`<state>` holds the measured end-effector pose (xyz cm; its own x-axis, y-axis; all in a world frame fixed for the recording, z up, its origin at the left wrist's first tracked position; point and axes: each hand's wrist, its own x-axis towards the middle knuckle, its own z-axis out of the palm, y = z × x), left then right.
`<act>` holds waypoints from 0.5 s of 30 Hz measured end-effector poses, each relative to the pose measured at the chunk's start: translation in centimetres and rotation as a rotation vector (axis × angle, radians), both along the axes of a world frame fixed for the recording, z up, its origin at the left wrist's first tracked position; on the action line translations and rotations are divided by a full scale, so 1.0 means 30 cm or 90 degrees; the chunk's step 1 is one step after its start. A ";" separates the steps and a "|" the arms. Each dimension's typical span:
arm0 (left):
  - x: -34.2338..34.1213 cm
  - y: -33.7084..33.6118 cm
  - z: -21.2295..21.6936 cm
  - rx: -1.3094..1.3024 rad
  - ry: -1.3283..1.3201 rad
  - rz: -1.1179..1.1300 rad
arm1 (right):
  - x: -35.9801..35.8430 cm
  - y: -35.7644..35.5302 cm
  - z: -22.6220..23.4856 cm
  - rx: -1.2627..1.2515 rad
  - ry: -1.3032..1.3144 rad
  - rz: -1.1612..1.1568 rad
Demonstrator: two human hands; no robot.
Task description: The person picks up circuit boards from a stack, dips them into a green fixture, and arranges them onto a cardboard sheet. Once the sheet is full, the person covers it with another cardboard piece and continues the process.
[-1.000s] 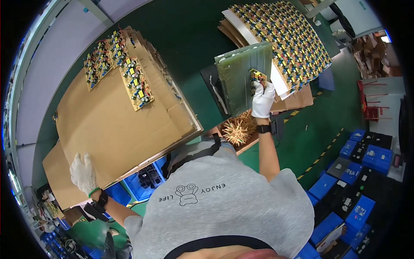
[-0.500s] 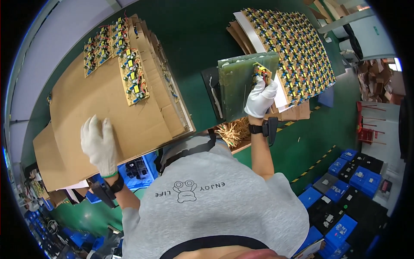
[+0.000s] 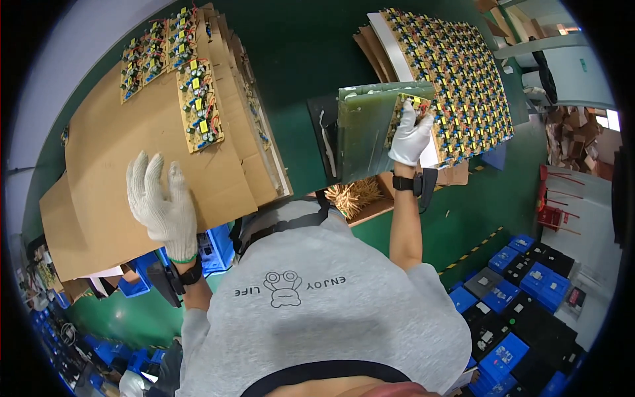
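My right hand [image 3: 411, 136], in a white glove, is closed on a circuit board [image 3: 421, 103] with yellow parts on it; the fingers hide much of the board. That hand is in front of a green translucent slab [image 3: 368, 129] with a pale, uneven top edge, beside a large sheet of many joined circuit boards [image 3: 456, 79]. My left hand [image 3: 162, 205], also gloved, has its fingers spread over brown cardboard [image 3: 106, 165]; whether it touches is unclear. Several circuit-board panels [image 3: 200, 109] lie on the far part of that cardboard.
Layered cardboard sheets [image 3: 254, 159] form the left stack's right edge. A black flat piece [image 3: 322, 135] stands left of the green slab. Below is a box of thin tan pieces [image 3: 357, 197]. Blue crates [image 3: 503, 354] cover floor at lower right; a red rack [image 3: 550, 215] stands beyond.
My left hand has shifted slightly right, its fingers more spread. My right hand, still holding the circuit board, has moved a little right and the board's angle has changed.
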<state>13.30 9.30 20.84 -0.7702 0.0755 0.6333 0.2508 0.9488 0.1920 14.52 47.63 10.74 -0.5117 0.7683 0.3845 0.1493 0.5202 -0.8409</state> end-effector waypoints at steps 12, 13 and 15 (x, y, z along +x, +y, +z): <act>0.063 0.433 0.081 0.289 -0.352 -0.547 | 0.071 0.059 -0.178 -0.091 0.134 -0.050; 0.075 0.449 0.069 0.294 -0.478 -0.497 | 0.099 0.000 -0.087 -0.212 0.088 -0.006; 0.101 0.493 0.037 0.238 -0.518 -0.487 | 0.124 -0.042 -0.054 -0.316 0.173 -0.016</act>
